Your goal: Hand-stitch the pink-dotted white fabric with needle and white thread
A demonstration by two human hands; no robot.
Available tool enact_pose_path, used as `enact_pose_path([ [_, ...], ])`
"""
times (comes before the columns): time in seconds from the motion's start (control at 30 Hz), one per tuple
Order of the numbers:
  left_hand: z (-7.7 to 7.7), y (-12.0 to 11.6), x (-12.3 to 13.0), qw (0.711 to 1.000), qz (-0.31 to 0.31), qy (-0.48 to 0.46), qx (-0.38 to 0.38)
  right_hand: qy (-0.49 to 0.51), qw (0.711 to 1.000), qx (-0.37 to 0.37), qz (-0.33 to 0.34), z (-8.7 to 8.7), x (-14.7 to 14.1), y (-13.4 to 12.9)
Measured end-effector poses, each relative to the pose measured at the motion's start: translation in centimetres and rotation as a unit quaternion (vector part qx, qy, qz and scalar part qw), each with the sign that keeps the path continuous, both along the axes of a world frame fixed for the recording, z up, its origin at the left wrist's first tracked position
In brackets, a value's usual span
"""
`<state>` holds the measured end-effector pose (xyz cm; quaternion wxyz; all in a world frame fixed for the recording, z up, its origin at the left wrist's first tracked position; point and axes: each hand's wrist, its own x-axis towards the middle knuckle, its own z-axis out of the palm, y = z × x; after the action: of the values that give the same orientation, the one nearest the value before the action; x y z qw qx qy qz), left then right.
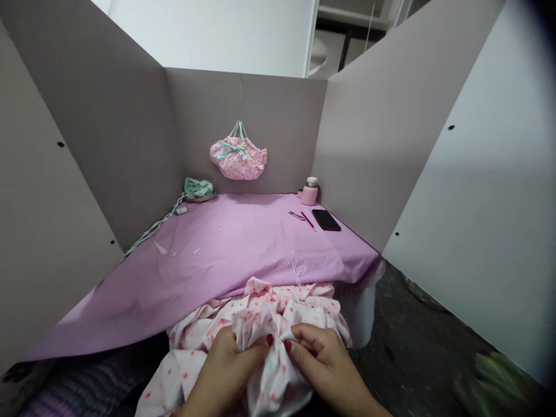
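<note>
Both hands [278, 365] pinch bunched dotted fabric [260, 330], folds running toward the table [243, 243]

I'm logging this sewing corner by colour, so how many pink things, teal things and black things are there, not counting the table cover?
Pink: 3 – dotted fabric bag on the wall, small pink bottle, dotted white-pink cloth gripped by left hand and right hand.
Teal: 1 – ribbon coil.
Black: 1 – flat phone.
Total: 5
</note>
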<state>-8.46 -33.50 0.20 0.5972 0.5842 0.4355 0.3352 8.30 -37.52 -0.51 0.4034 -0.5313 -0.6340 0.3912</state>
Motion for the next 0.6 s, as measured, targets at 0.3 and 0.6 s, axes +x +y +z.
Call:
enact_pose_path([
  [0.3, -0.3, -0.1, 0.2, 0.977, -0.012, -0.158, -0.143, 0.129, 0.99, -0.052, 0.014, 0.3, 0.1, 0.1],
  [0.6, 1.1, -0.8, 0.5, 0.946, -0.039, -0.248, -0.204, 0.213, 0.971, -0.105, 0.036, -0.8, 0.6, 0.3],
])
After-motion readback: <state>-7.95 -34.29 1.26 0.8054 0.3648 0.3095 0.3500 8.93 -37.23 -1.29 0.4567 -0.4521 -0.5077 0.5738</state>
